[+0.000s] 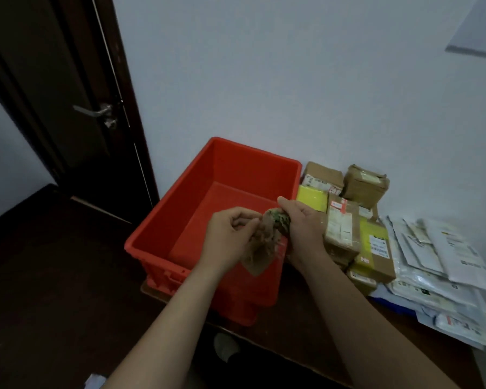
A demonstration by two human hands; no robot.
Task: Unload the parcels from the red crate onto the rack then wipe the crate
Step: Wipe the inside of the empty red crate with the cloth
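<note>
The right hand (300, 226) is clenched round the bunched top of a brownish cloth (261, 248) with a green patch. The left hand (230, 237) pinches the cloth's side between thumb and curled fingers. The loose end hangs from both grips towards the person, so the cloth's long axis runs from the right hand down and back.

Directly beneath the hands sits the red crate (157, 217), mouth upward, with nothing visible inside it. Its bare floor lies below and to the far left of the cloth. The crate's long axis runs away from the person, slanting right as it recedes. The left hand hovers over the interior and looks the nearer to the floor, while the right hand is over the right wall.

Just beside that wall, brown and yellow parcels (343, 231) are stacked on the dark surface, and white mailers (432, 265) are spread further right. Unloading looks finished, and the wiping seems about to start with a downward reach
</note>
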